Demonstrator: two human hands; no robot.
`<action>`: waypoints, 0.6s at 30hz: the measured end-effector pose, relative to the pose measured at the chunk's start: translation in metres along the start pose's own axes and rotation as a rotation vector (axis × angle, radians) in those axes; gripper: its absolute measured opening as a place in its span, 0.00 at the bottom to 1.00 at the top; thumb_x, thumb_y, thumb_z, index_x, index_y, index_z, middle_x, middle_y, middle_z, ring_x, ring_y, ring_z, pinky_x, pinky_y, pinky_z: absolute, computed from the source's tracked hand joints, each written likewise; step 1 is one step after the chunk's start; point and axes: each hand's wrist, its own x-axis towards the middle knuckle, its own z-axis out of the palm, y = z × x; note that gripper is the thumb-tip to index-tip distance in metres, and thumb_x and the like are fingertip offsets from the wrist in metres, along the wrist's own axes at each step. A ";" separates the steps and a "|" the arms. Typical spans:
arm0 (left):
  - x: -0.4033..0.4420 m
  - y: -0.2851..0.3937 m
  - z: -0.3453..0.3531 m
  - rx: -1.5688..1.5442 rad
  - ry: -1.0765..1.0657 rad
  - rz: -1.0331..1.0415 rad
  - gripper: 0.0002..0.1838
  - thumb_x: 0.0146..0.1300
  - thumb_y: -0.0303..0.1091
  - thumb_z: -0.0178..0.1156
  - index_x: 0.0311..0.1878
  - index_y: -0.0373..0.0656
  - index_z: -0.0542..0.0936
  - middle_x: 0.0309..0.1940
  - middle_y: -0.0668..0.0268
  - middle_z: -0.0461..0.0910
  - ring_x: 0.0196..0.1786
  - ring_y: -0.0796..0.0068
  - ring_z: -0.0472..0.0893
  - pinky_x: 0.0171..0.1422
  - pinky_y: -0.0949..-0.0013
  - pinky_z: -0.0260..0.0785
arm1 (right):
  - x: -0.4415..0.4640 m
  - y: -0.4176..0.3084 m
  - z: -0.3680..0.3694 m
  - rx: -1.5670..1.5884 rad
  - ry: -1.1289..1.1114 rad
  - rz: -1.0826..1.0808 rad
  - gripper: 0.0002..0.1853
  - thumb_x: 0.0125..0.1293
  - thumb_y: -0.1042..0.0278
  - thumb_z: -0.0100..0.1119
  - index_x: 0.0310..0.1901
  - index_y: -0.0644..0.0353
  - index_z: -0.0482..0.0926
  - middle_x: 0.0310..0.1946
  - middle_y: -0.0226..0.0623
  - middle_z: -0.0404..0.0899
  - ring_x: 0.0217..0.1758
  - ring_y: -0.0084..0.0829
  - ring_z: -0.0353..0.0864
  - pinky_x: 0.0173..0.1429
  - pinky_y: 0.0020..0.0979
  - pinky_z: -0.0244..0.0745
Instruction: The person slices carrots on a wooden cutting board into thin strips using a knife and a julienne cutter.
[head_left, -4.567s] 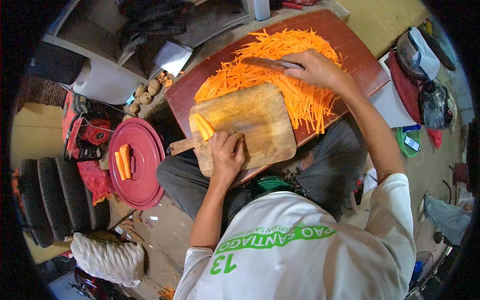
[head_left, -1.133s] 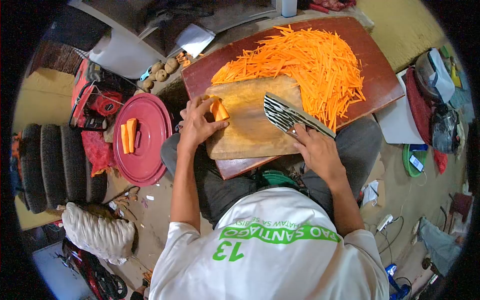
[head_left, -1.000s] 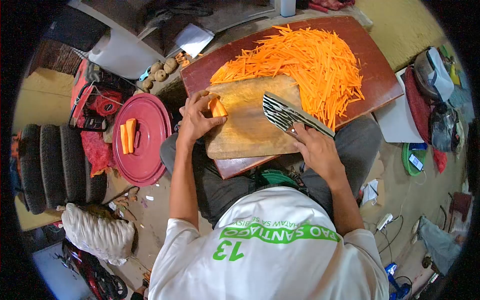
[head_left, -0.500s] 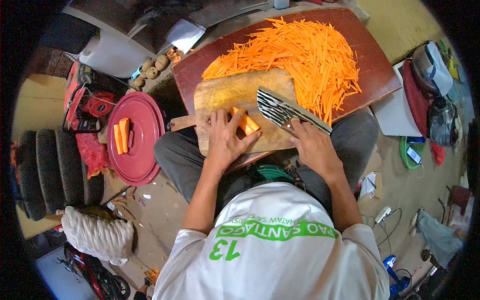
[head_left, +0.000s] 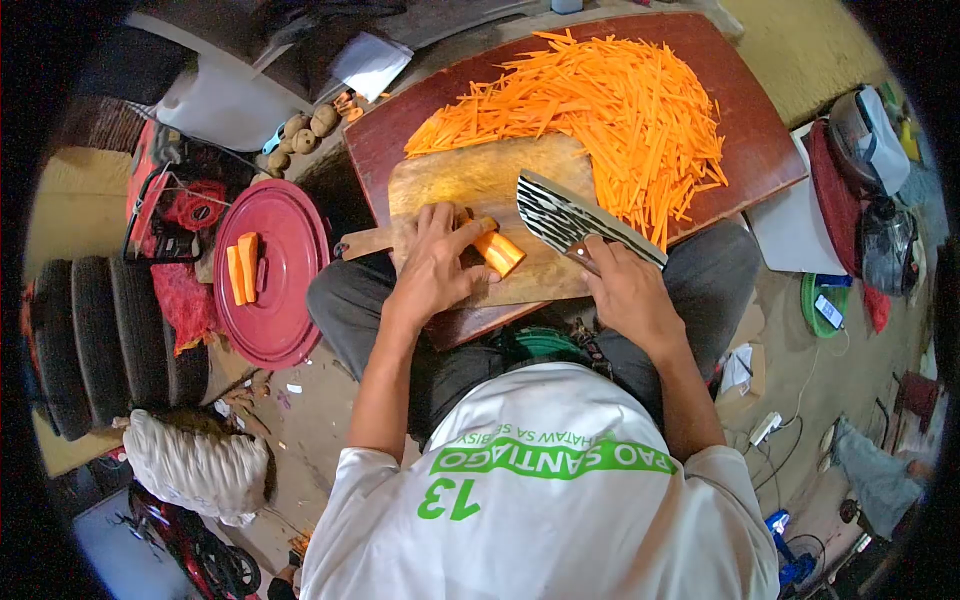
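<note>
L hand [head_left: 432, 262] on the board, fingers bent over the carrot piece [head_left: 505, 256], thumb low on its near side; partly closed, w/ hold of the L end. Likely gripped thus to steady a rounded piece, R end left bare. R hand [head_left: 632, 295] closed round the brown handle of the knife [head_left: 563, 214], wide blade w/ black-&-white streaked face; fingers mostly hide the handle. Blade lies slantwise over R side of the board, apart from the carrot piece; can't tell if its edge touches wood. Prob. held off to that side to give L hand room. Carrot piece lies on the board, approx. mid-width, nearer the wearer's side; long axis diagonal, far L to near R, pale-rimmed end pointing near R, roughly parallel w/ blade's length. Cutting board [head_left: 450, 175] sits at wearer's edge of the worktop [head_left: 745, 130], its handle jutting L; prob. set close for easy reach. Carrot strips [head_left: 640, 120] heaped along board's far & R sides, on the worktop, strips pointing every which way; placing beside the board looks handy for pushing cut stuff off. Worktop is by wearer's bent legs. Further L: round red lid [head_left: 250, 335] w/ carrot lengths [head_left: 243, 270] side by side, long axes approx. near-far; seemingly parked within L reach. Beyond: brown roundish items [head_left: 322, 120], white sheet [head_left: 372, 66]. Far R: phone [head_left: 828, 310] in/on green basket [head_left: 808, 300], exact seating unclear.
</note>
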 end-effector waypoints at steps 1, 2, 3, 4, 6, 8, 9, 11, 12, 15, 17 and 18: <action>0.002 -0.003 0.002 -0.014 0.008 0.009 0.38 0.48 0.55 0.83 0.63 0.50 0.89 0.52 0.57 0.75 0.61 0.50 0.72 0.71 0.48 0.60 | 0.000 0.000 0.000 0.001 -0.001 0.003 0.20 0.74 0.64 0.65 0.62 0.60 0.73 0.45 0.54 0.82 0.51 0.60 0.86 0.56 0.58 0.82; 0.002 -0.005 0.003 -0.028 0.016 0.019 0.37 0.48 0.55 0.82 0.62 0.50 0.89 0.51 0.57 0.75 0.60 0.51 0.72 0.71 0.48 0.60 | -0.001 -0.001 -0.001 0.004 -0.015 0.015 0.20 0.74 0.64 0.65 0.62 0.60 0.74 0.45 0.54 0.83 0.51 0.61 0.86 0.56 0.58 0.82; 0.002 -0.006 0.002 -0.038 0.011 0.013 0.35 0.48 0.52 0.83 0.60 0.46 0.88 0.53 0.56 0.75 0.61 0.50 0.72 0.70 0.49 0.62 | -0.002 -0.003 -0.004 0.008 -0.028 0.027 0.20 0.75 0.64 0.65 0.62 0.60 0.74 0.45 0.55 0.83 0.51 0.61 0.86 0.56 0.59 0.82; 0.002 -0.006 0.001 -0.047 0.006 0.008 0.34 0.48 0.48 0.83 0.58 0.43 0.87 0.55 0.55 0.76 0.62 0.49 0.72 0.69 0.49 0.64 | -0.002 -0.005 -0.006 0.011 -0.040 0.038 0.20 0.75 0.64 0.65 0.63 0.61 0.74 0.46 0.55 0.83 0.51 0.62 0.86 0.56 0.59 0.82; 0.001 -0.006 -0.001 -0.054 0.015 0.006 0.32 0.49 0.44 0.84 0.54 0.38 0.85 0.56 0.53 0.77 0.63 0.48 0.73 0.68 0.50 0.65 | -0.005 -0.009 -0.012 0.082 -0.053 0.103 0.21 0.75 0.65 0.66 0.65 0.62 0.76 0.50 0.57 0.84 0.55 0.62 0.85 0.58 0.55 0.81; -0.004 -0.007 -0.001 -0.053 0.041 0.010 0.31 0.51 0.45 0.84 0.51 0.36 0.83 0.54 0.53 0.79 0.61 0.48 0.73 0.69 0.50 0.65 | -0.011 -0.015 -0.017 0.155 -0.043 0.128 0.21 0.76 0.66 0.66 0.66 0.64 0.77 0.54 0.58 0.85 0.58 0.62 0.85 0.60 0.52 0.81; -0.007 -0.007 0.000 -0.064 0.056 -0.006 0.30 0.52 0.44 0.84 0.51 0.35 0.82 0.52 0.53 0.80 0.59 0.48 0.75 0.67 0.50 0.67 | -0.013 -0.019 -0.020 0.192 -0.025 0.120 0.21 0.76 0.66 0.65 0.66 0.66 0.78 0.55 0.59 0.86 0.59 0.62 0.86 0.61 0.51 0.81; -0.014 -0.005 0.001 -0.088 0.088 -0.038 0.29 0.54 0.43 0.84 0.51 0.34 0.81 0.47 0.52 0.81 0.54 0.47 0.78 0.63 0.49 0.70 | -0.019 -0.026 -0.022 0.296 -0.020 0.126 0.21 0.78 0.66 0.64 0.67 0.68 0.78 0.56 0.60 0.86 0.60 0.60 0.87 0.62 0.48 0.81; -0.016 -0.002 0.001 -0.143 0.123 -0.054 0.28 0.55 0.41 0.84 0.51 0.34 0.82 0.46 0.52 0.82 0.52 0.47 0.80 0.61 0.50 0.72 | -0.023 -0.030 -0.022 0.364 -0.034 0.141 0.22 0.78 0.66 0.64 0.67 0.69 0.78 0.57 0.59 0.86 0.60 0.58 0.87 0.62 0.46 0.81; -0.019 0.011 0.002 -0.278 0.214 -0.119 0.24 0.56 0.35 0.84 0.51 0.34 0.84 0.44 0.51 0.84 0.47 0.49 0.84 0.54 0.55 0.77 | -0.028 -0.041 -0.023 0.548 -0.074 0.169 0.23 0.80 0.66 0.63 0.69 0.71 0.77 0.56 0.59 0.87 0.58 0.53 0.89 0.62 0.42 0.81; -0.020 0.020 0.005 -0.331 0.261 -0.185 0.23 0.58 0.30 0.83 0.52 0.33 0.85 0.45 0.52 0.85 0.44 0.54 0.87 0.49 0.60 0.80 | -0.026 -0.044 -0.021 0.675 -0.084 0.162 0.23 0.81 0.66 0.62 0.69 0.72 0.77 0.51 0.57 0.88 0.53 0.48 0.90 0.59 0.40 0.81; -0.020 0.025 0.008 -0.437 0.267 -0.194 0.22 0.58 0.29 0.83 0.54 0.33 0.85 0.45 0.53 0.85 0.45 0.58 0.87 0.50 0.62 0.79 | -0.025 -0.046 -0.022 0.690 -0.098 0.170 0.23 0.81 0.66 0.62 0.69 0.72 0.77 0.50 0.56 0.88 0.52 0.46 0.90 0.58 0.39 0.81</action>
